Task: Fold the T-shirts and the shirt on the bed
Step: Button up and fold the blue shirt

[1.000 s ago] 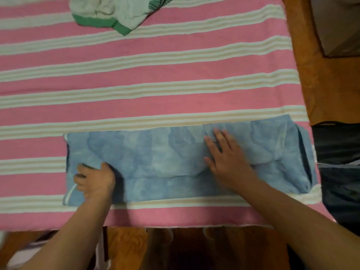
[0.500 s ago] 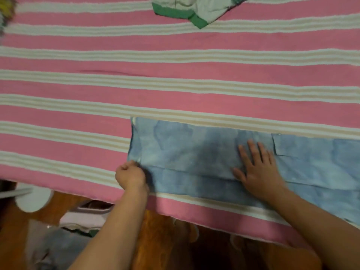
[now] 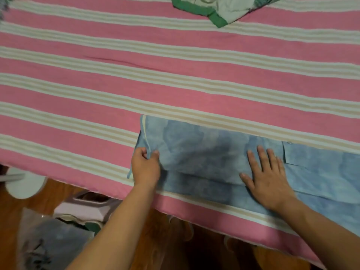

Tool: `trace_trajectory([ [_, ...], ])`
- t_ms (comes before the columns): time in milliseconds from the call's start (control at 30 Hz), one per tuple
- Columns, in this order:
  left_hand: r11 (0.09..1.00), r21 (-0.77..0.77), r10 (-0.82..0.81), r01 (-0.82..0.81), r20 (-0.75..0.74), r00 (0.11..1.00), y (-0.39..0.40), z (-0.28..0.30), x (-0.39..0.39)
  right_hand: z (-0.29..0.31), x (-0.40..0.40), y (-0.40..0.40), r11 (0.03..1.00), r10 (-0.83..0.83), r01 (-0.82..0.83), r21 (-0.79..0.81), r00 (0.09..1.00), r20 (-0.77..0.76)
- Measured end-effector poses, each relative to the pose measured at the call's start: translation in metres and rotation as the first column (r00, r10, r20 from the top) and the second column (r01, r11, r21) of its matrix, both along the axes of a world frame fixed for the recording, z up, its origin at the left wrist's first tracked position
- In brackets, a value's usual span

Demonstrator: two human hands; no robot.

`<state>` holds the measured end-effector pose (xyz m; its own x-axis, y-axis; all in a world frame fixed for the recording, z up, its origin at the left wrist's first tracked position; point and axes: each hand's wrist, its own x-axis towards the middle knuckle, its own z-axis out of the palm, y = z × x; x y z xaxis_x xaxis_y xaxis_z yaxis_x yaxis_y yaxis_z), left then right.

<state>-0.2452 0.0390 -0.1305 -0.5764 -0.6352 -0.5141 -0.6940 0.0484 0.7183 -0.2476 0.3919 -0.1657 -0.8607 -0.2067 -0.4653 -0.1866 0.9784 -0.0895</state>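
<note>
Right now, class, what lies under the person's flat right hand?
The right hand lies flat on the folded blue shirt, across a fold edge. The shirt rests on the pink striped bedspread. The cloth directly beneath the palm is covered.

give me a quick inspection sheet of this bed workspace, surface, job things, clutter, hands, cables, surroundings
surface: bed cover, pink with pale stripes, one crease near the middle.
job's things: blue shirt folded into a long strip along the near edge, pocket facing up; green-trimmed garment unfolded at the far edge.
clutter: nothing seen on the bed beyond the clothes.
hands: left hand pinches the shirt's end; right hand lies flat on the shirt, fingers spread.
cables: nothing seen.
surroundings: wooden floor below the bed, with a white round object, a pale box-like item and a grey-blue bag.
</note>
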Motion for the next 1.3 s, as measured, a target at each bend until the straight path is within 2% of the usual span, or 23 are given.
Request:
trace_trajectory([
  [67, 1.000, -0.009, -0.015, 0.015, 0.072, 0.997, 0.002, 0.003, 0.008, 0.001, 0.000, 0.000, 1.000, 0.002, -0.002, 0.010, 1.000, 0.008],
  [133, 0.988, 0.145, 0.034, -0.047, 0.087, 0.996, -0.006, 0.003, 0.000, 0.003, 0.000, 0.000, 1.000, 0.010, -0.010, 0.015, 1.000, 0.021],
  [233, 0.943, 0.330, 0.034, -0.040, 0.024, 0.999, -0.033, 0.000, -0.036, 0.005, 0.000, 0.000, 1.000, 0.025, -0.025, 0.011, 1.000, -0.003],
  [300, 0.874, 0.484, 0.080, -0.045, -0.052, 0.995, -0.050, 0.000, -0.067, 0.006, 0.002, -0.003, 0.996, 0.087, -0.087, -0.013, 0.995, -0.041],
  [333, 0.873, 0.487, 0.067, -0.026, -0.067, 0.995, -0.058, 0.002, -0.082, 0.005, 0.004, -0.006, 0.989, 0.145, -0.146, -0.028, 0.988, -0.056],
  [400, 0.911, 0.413, 0.015, 0.008, -0.052, 0.999, -0.067, 0.002, -0.103, 0.001, 0.008, -0.008, 0.961, 0.269, -0.273, -0.038, 0.960, -0.081],
  [467, 0.965, 0.252, -0.072, 0.070, -0.004, 0.997, -0.072, -0.004, -0.115, -0.003, 0.010, -0.008, 0.941, 0.331, -0.338, -0.031, 0.935, -0.129],
  [533, 0.988, -0.030, -0.153, 0.154, 0.028, 0.988, -0.069, -0.005, -0.118, -0.004, 0.010, -0.003, 0.932, 0.350, -0.361, -0.025, 0.917, -0.190],
  [567, 0.960, -0.190, -0.204, 0.207, 0.037, 0.978, -0.063, -0.002, -0.116, -0.003, 0.010, 0.000, 0.926, 0.362, -0.376, -0.030, 0.908, -0.212],
  [600, 0.899, -0.353, -0.257, 0.259, 0.055, 0.965, -0.057, 0.002, -0.114, 0.000, 0.011, 0.002, 0.918, 0.379, -0.396, -0.031, 0.897, -0.229],
  [633, 0.797, -0.514, -0.322, 0.315, 0.079, 0.943, -0.045, 0.005, -0.108, 0.002, 0.013, 0.005, 0.908, 0.401, -0.419, -0.028, 0.884, -0.242],
  [700, 0.504, -0.742, -0.547, 0.442, 0.122, 0.828, -0.013, 0.007, -0.091, 0.007, 0.017, 0.007, 0.892, 0.436, -0.452, -0.015, 0.868, -0.237],
  [733, 0.349, -0.786, -0.694, 0.510, 0.149, 0.704, 0.008, 0.007, -0.081, 0.008, 0.018, 0.006, 0.889, 0.445, -0.458, -0.007, 0.867, -0.224],
  [767, 0.189, -0.796, -0.829, 0.575, 0.185, 0.528, 0.031, 0.002, -0.069, 0.007, 0.018, 0.005, 0.890, 0.447, -0.456, 0.004, 0.871, -0.202],
  [800, 0.038, -0.780, -0.903, 0.625, 0.241, 0.356, 0.054, -0.004, -0.057, 0.006, 0.019, 0.004, 0.892, 0.447, -0.452, 0.009, 0.877, -0.176],
  [833, -0.078, -0.742, -0.927, 0.666, 0.300, 0.225, 0.073, -0.012, -0.046, 0.005, 0.020, 0.002, 0.892, 0.446, -0.451, 0.005, 0.882, -0.153],
  [867, -0.149, -0.703, -0.924, 0.695, 0.349, 0.155, 0.087, -0.021, -0.038, 0.005, 0.019, 0.000, 0.892, 0.447, -0.453, -0.012, 0.884, -0.140],
  [900, -0.176, -0.666, -0.910, 0.724, 0.390, 0.138, 0.095, -0.031, -0.034, 0.007, 0.018, -0.002, 0.890, 0.447, -0.455, -0.036, 0.884, -0.141],
  [967, -0.167, -0.609, -0.876, 0.775, 0.453, 0.168, 0.097, -0.052, -0.032, 0.010, 0.006, -0.011, 0.897, 0.407, -0.430, -0.105, 0.894, -0.189],
  [1033, -0.179, -0.572, -0.854, 0.800, 0.494, 0.163, 0.087, -0.069, -0.037, 0.005, -0.013, -0.020, 0.934, 0.282, -0.324, -0.152, 0.928, -0.243],
  [1167, -0.202, -0.547, -0.840, 0.812, 0.524, 0.144, 0.060, -0.089, -0.046, -0.025, -0.035, -0.012, 0.997, 0.071, -0.076, -0.015, 0.977, -0.199],
  [1233, -0.139, -0.528, -0.794, 0.838, 0.565, 0.225, 0.033, -0.094, -0.046, -0.037, -0.030, -0.003, 0.998, 0.069, -0.068, 0.011, 0.983, -0.170],
  [1300, -0.020, -0.501, -0.726, 0.865, 0.602, 0.332, -0.006, -0.088, -0.041, -0.037, -0.028, -0.001, 0.997, 0.082, -0.082, 0.003, 0.985, -0.151],
])
